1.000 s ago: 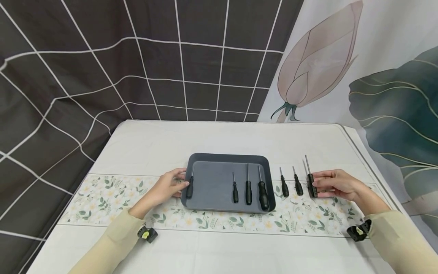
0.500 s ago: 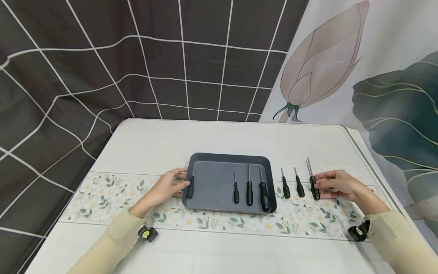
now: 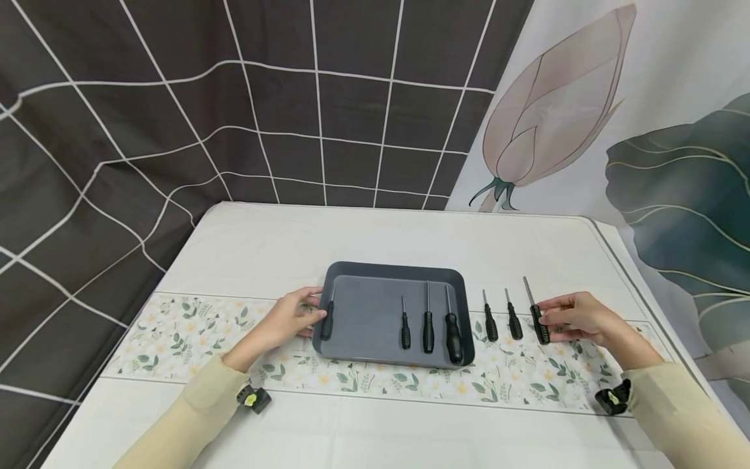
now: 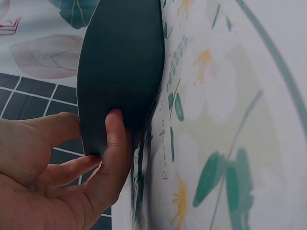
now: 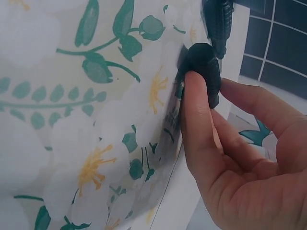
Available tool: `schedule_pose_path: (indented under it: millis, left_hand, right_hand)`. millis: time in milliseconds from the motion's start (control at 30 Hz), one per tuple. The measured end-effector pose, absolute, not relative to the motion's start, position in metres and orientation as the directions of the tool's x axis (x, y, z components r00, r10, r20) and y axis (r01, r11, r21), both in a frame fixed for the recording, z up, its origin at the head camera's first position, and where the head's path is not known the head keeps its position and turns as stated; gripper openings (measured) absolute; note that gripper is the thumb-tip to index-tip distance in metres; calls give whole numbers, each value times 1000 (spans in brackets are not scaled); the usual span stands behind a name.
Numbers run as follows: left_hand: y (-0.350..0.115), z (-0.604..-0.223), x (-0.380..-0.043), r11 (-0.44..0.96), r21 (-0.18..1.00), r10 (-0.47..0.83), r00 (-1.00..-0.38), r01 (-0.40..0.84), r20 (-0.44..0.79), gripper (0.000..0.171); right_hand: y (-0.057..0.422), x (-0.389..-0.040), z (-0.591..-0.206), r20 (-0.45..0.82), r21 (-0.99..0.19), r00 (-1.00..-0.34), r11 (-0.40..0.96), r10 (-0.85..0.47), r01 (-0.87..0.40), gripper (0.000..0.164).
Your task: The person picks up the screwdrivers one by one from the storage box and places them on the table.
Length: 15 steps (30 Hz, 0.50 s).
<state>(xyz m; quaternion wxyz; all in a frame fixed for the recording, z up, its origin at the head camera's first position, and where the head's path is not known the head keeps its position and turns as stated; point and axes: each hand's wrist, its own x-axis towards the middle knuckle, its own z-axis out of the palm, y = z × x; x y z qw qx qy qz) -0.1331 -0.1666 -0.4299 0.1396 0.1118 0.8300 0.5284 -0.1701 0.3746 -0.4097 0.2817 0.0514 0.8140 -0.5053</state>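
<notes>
My left hand [image 3: 293,317] holds the grey rectangular tray [image 3: 375,306] by its left rim. In the left wrist view the thumb is on one side of the tray's dark wall [image 4: 122,57] and the fingers on the other. My right hand [image 3: 580,317] pinches a screwdriver [image 3: 540,324] by its black ribbed handle, the shaft slanting away to the back left. The right wrist view has the butt of that handle [image 5: 204,60] between thumb and fingers, close over the cloth. Two smaller black-handled screwdrivers [image 3: 490,324] [image 3: 514,324] lie just left of this hand.
Inside the tray one screwdriver [image 3: 327,319] lies along the left wall, and three more, including a thick-handled one [image 3: 454,339], lie toward the right. A white tablecloth [image 3: 375,423] with a floral band [image 3: 193,339] covers the table. Dark gridded fabric [image 3: 346,111] hangs behind it.
The right hand's screwdriver has come down closer to the cloth, and its shaft leans more to the left. The left hand keeps its place on the tray. The head view has shifted slightly.
</notes>
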Motion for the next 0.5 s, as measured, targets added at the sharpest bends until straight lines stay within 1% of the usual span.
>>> schedule_pose_path:
  millis: [500]
  left_hand:
    - [-166,-431,-134,434,900,320,-939,28,-125,56]
  right_hand:
    - [371,-168,-407,-486,-790,-850,519,-206,326,58]
